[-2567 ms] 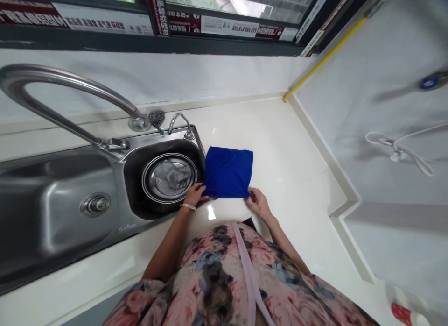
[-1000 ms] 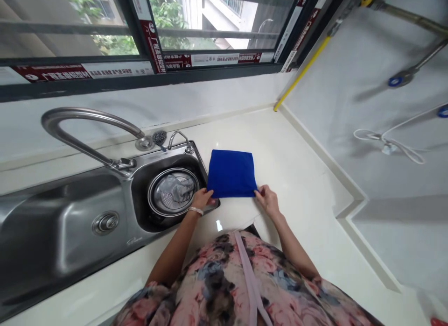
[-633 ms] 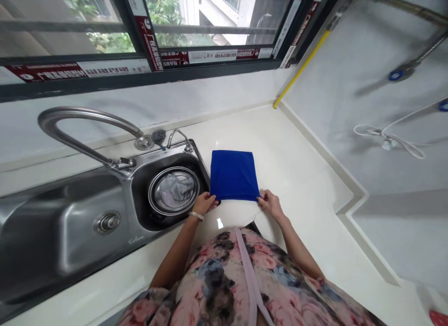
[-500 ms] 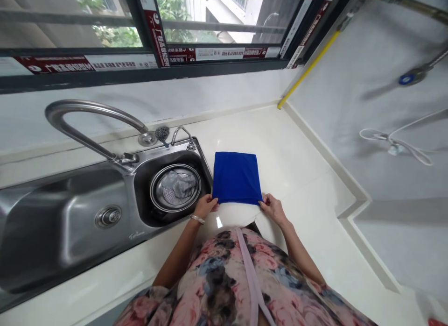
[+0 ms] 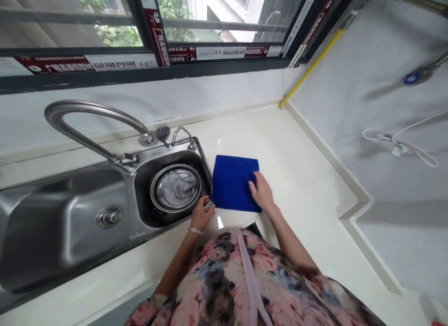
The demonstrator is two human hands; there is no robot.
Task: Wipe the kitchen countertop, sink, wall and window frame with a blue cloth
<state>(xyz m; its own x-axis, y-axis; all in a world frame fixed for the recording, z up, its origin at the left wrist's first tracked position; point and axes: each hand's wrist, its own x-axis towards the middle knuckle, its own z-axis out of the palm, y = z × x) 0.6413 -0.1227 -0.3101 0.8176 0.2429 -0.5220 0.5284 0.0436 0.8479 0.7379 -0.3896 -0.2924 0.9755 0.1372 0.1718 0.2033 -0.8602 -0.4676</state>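
A blue cloth [image 5: 234, 186], folded into a rough square, lies flat on the pale countertop [image 5: 297, 153] just right of the sink. My right hand [image 5: 261, 189] rests over the cloth's right side with its fingers apart. Beside the cloth's near left corner is my left hand [image 5: 203, 213], wearing a bracelet on the wrist. Its fingers are bent and seem just off the cloth, by the sink's rim; whether they pinch anything I cannot tell.
To the left is a double steel sink [image 5: 87, 186] with a tall curved faucet [image 5: 94, 106]. Its right basin holds a metal colander [image 5: 175, 195] with a grey cloth [image 5: 180, 182] inside. A scourer [image 5: 163, 133] and a small tap [image 5: 182, 132] stand behind. A yellow pipe [image 5: 311, 69] runs down the right corner.
My right hand has let go of the near right corner and moved up over the cloth's right side. My left hand has come off the near left corner. The cloth has shifted slightly toward me.
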